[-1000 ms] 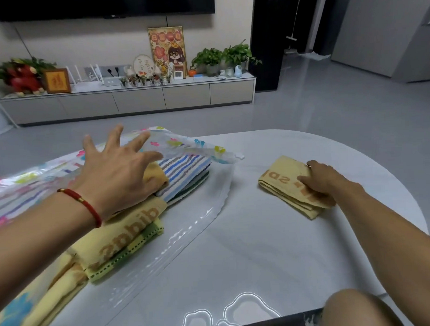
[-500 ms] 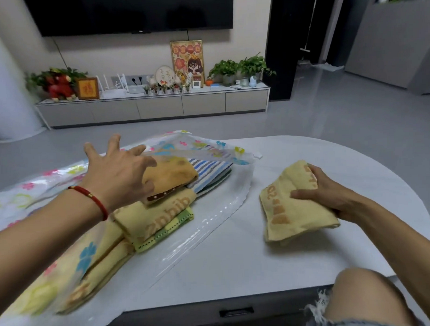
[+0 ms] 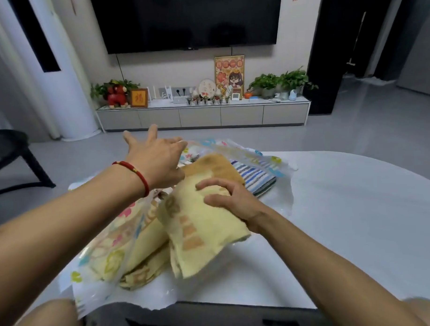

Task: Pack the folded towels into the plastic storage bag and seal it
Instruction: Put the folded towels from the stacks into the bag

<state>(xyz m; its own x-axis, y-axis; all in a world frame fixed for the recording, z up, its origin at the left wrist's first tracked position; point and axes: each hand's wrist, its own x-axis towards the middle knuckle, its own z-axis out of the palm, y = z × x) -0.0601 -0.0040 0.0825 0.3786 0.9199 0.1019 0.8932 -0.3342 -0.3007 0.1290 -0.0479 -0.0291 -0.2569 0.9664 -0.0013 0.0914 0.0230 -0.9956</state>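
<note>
A clear plastic storage bag (image 3: 283,182) printed with coloured flowers lies open on the white table (image 3: 357,206). Inside its mouth sit a brown-yellow towel (image 3: 216,165), a blue-striped towel (image 3: 256,176) and more yellow towels (image 3: 144,248). My right hand (image 3: 232,201) grips a folded yellow towel (image 3: 201,231) with orange lettering, holding it over the stack at the bag's mouth. My left hand (image 3: 157,160), with a red bracelet at the wrist, has its fingers spread and holds up the bag's upper flap; whether it pinches the plastic is hidden.
The table's rounded right half lies bare. My knees show at the near edge. Beyond the table are grey floor, a low TV cabinet (image 3: 202,114) with plants and ornaments, and a black chair (image 3: 11,155) at far left.
My right hand has carried the yellow towel from the table's right side leftward onto the stack at the bag's mouth. My left hand has risen, lifting the flap. The camera tilted up.
</note>
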